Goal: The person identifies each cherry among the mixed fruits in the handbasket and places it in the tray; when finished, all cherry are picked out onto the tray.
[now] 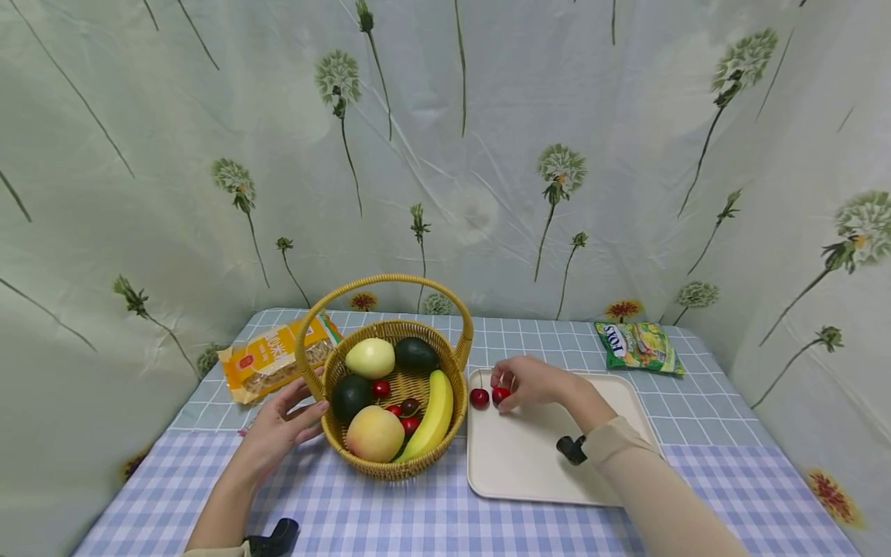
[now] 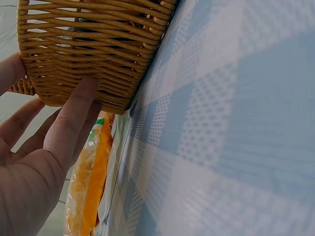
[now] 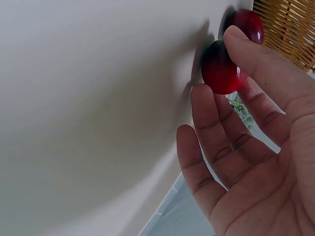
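Note:
A yellow wicker basket (image 1: 393,466) with a tall arched handle holds a banana (image 1: 435,414), a peach (image 1: 376,435), a pale yellow-green fruit (image 1: 370,359), two dark green avocado-like fruits and several cherries (image 1: 411,425). Against its left side rests my left hand (image 1: 277,433), fingers fairly straight along the wicker and the thumb near the rim. To the right, over a cream tray (image 1: 536,480), my right hand (image 1: 532,383) pinches a red cherry (image 3: 220,69) between thumb and fingers, close to the tray surface. Another cherry (image 1: 479,398) with a stem lies just left of it, near the tray's left edge.
Behind the basket at left lies an orange snack bag (image 1: 267,360). A green FOX'S packet (image 1: 639,348) is at the back right, beyond the tray. A checked cloth (image 1: 362,518) covers the table, and a dandelion-print curtain (image 1: 445,178) hangs around it.

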Available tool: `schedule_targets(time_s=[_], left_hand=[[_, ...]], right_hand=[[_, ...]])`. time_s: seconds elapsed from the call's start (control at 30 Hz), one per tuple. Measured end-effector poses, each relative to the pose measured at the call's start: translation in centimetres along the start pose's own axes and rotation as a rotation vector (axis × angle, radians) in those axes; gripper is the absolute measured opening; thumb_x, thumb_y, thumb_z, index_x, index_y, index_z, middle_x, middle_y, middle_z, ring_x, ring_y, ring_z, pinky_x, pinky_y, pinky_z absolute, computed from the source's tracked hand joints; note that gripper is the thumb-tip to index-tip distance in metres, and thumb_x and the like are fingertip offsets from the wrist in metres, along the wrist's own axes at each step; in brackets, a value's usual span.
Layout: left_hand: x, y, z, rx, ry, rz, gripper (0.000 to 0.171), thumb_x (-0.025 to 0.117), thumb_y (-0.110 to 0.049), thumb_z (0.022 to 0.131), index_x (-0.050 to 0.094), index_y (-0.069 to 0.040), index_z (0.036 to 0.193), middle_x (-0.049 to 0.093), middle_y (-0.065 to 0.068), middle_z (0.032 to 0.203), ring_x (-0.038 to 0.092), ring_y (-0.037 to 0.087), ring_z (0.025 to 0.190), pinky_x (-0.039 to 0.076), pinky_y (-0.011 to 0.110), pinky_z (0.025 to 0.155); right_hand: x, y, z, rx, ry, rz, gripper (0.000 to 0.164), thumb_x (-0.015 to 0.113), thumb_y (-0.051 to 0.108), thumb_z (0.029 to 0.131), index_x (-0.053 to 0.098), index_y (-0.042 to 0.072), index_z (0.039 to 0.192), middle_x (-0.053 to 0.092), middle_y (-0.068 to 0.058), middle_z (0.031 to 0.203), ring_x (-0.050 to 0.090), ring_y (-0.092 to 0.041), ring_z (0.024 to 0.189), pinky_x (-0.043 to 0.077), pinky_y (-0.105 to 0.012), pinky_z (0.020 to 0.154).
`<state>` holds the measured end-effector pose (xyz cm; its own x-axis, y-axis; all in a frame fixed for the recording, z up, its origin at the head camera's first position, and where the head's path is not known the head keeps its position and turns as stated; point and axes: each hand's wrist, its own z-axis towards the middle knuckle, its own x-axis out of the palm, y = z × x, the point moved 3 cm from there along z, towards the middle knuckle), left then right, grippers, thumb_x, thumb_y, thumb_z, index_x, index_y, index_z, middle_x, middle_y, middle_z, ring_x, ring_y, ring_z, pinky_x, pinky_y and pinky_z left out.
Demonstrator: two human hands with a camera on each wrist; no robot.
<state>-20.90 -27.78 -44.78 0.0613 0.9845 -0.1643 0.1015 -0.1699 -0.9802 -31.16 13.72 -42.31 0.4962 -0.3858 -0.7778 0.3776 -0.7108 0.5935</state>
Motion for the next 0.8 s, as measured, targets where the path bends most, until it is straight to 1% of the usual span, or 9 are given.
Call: schedule_targets(time_s=[0.07, 0.27, 0.5, 0.63, 0.8], left_hand=[[0.01, 0.0, 0.0, -0.005, -0.002, 0.0, 0.071, 0.069, -0.023, 0.107, 0.035, -0.018, 0.169, 0.038, 0.02, 0.169, 0.062, 0.022, 0.134, 0.064, 0.032, 0.098], [0.01, -0.02, -0.01, -0.009, -0.001, 0.001, 0.071, 0.069, -0.024, 0.107, 0.035, -0.018, 0.168, 0.038, 0.02, 0.169, 0.063, 0.017, 0.13, 0.064, 0.032, 0.098], [-0.01, -0.09, -0.04, 0.006, -0.003, 0.004, 0.07, 0.069, -0.024, 0.107, 0.036, -0.017, 0.168, 0.039, 0.021, 0.167, 0.065, 0.011, 0.126, 0.065, 0.031, 0.096], [-0.02, -0.05, -0.04, 0.002, -0.002, 0.003, 0.07, 0.069, -0.024, 0.107, 0.036, -0.017, 0.168, 0.039, 0.021, 0.167, 0.065, 0.012, 0.126, 0.065, 0.031, 0.096], [-0.03, -0.02, -0.02, 0.001, -0.001, 0.005, 0.071, 0.069, -0.024, 0.107, 0.035, -0.017, 0.168, 0.039, 0.021, 0.168, 0.064, 0.014, 0.128, 0.064, 0.031, 0.097]], right_hand=[[0.0, 0.02, 0.03, -0.007, 0.0, -0.006, 0.031, 0.091, 0.01, 0.084, 0.068, 0.011, 0.103, 0.069, -0.002, 0.092, 0.06, -0.014, 0.083, 0.052, -0.028, 0.077], [-0.03, -0.07, -0.06, -0.006, 0.0, -0.003, 0.033, 0.091, 0.011, 0.084, 0.068, 0.01, 0.107, 0.07, -0.004, 0.095, 0.061, -0.014, 0.085, 0.053, -0.028, 0.078], [-0.25, -0.42, -0.23, 0.001, -0.005, -0.021, 0.031, 0.09, 0.014, 0.086, 0.07, 0.011, 0.11, 0.071, -0.001, 0.097, 0.062, -0.014, 0.087, 0.054, -0.028, 0.079], [-0.28, -0.5, -0.32, -0.001, -0.003, -0.019, 0.028, 0.089, 0.014, 0.087, 0.07, 0.011, 0.108, 0.07, -0.001, 0.095, 0.062, -0.014, 0.086, 0.053, -0.027, 0.078], [-0.23, -0.55, -0.36, 0.008, 0.004, -0.015, 0.03, 0.092, 0.014, 0.084, 0.071, 0.013, 0.106, 0.07, 0.0, 0.092, 0.061, -0.013, 0.083, 0.052, -0.027, 0.076]])
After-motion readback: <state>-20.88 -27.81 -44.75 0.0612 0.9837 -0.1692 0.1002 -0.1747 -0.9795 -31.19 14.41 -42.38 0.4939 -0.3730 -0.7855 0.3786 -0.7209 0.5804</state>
